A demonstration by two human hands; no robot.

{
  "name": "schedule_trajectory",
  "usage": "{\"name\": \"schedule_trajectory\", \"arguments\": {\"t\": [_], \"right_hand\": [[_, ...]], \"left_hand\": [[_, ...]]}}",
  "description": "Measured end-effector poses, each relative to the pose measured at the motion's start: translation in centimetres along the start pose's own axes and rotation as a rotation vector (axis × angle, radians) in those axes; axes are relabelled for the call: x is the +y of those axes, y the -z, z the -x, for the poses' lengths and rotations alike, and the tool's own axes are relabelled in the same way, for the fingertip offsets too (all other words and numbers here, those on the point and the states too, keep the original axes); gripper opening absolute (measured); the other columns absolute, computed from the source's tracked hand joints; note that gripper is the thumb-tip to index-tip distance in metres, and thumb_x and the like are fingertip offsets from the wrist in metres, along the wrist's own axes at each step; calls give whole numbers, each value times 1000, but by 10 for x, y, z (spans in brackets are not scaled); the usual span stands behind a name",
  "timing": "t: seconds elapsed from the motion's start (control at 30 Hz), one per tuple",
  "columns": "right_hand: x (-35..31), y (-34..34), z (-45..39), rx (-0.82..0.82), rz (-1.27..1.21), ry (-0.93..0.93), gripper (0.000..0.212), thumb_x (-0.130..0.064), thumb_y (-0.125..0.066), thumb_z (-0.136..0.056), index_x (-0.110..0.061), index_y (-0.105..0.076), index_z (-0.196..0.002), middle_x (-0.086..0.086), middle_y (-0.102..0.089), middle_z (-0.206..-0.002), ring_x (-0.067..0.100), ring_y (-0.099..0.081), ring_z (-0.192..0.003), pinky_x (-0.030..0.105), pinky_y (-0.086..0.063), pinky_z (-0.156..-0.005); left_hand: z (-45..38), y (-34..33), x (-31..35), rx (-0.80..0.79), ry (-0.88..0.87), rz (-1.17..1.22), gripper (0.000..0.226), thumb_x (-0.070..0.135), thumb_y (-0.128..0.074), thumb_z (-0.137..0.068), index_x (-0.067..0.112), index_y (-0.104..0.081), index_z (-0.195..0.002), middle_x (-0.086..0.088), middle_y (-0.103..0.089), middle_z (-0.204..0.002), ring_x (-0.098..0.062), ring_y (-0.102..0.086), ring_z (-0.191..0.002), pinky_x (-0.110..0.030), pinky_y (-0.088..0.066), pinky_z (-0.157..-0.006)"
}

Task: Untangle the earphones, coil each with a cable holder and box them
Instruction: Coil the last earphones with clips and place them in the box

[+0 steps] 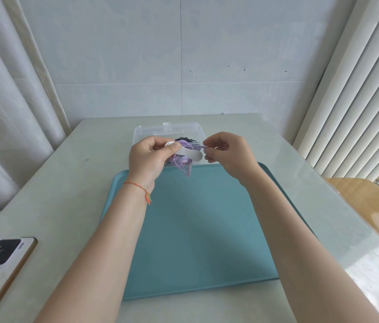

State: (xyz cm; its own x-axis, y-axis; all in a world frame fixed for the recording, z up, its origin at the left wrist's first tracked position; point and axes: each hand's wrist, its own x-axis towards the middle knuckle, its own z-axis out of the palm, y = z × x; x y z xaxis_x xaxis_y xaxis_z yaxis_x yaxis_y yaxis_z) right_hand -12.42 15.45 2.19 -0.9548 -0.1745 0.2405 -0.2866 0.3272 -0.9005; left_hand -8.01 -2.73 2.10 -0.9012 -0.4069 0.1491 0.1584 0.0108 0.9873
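Both hands held up over the far edge of the teal tray [197, 229], working a purple earphone bundle.

Left hand [147, 157] gripped the coiled purple earphones [180, 159] together with a white cable holder [189, 154], its strap sticking out to the right. Right hand [228, 152] pinched the purple cable's end, just beside the strap tip. Clear plastic box [160, 130] stood behind the hands, something dark inside. A phone [2, 255] lay face down, near left on the table [67, 183].
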Motion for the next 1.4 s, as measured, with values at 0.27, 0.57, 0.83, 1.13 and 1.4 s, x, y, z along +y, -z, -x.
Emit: {"name": "schedule_trajectory", "arguments": {"t": [0.27, 0.57, 0.83, 1.13, 1.4], "right_hand": [[0, 1, 1, -2, -260, -79, 4, -1, -66, -84, -2, -70, -85, 11, -70, -77, 21, -65, -69, 30, -59, -77], [-3, -4, 5, -103, -582, -190, 5, 5, -60, -88, 2, -64, -90, 13, -67, -77, 23, -66, -68, 27, -57, -70], [-2, -7, 4, -110, -637, -205, 7, 6, -58, -89, 0, -61, -86, 13, -65, -78, 21, -66, -66, 27, -59, -68], [-3, 14, -1, -153, -387, -186, 21, -24, -66, -89, -5, -69, -96, 1, -62, -77, 16, -56, -70, 27, -48, -68], [-35, 13, -1, -247, -24, -68, 11, -17, -67, -84, -9, -75, -84, -4, -61, -63, 15, -34, -56, 23, -32, -52]], "left_hand": [[-1, 2, 0, -43, 85, 157, 6, 5, -74, -80, 10, -71, -78, -10, -68, -78, -24, -63, -73, -36, -54, -77], [1, 0, 5, -45, 103, 309, 7, 3, -68, -85, 7, -66, -80, -10, -69, -80, -17, -65, -61, -22, -50, -52], [-1, -6, -2, 19, 140, 379, 5, 6, -67, -87, 9, -66, -83, -6, -69, -77, -13, -66, -60, -21, -51, -53], [-1, -4, 0, -34, 162, 354, 2, 13, -70, -86, 13, -69, -88, -6, -70, -87, -17, -66, -73, -23, -55, -63], [-10, 17, 13, -129, 141, 104, 21, 20, -69, -87, 9, -74, -105, -8, -66, -82, -17, -52, -62, -16, -37, -44]]}}
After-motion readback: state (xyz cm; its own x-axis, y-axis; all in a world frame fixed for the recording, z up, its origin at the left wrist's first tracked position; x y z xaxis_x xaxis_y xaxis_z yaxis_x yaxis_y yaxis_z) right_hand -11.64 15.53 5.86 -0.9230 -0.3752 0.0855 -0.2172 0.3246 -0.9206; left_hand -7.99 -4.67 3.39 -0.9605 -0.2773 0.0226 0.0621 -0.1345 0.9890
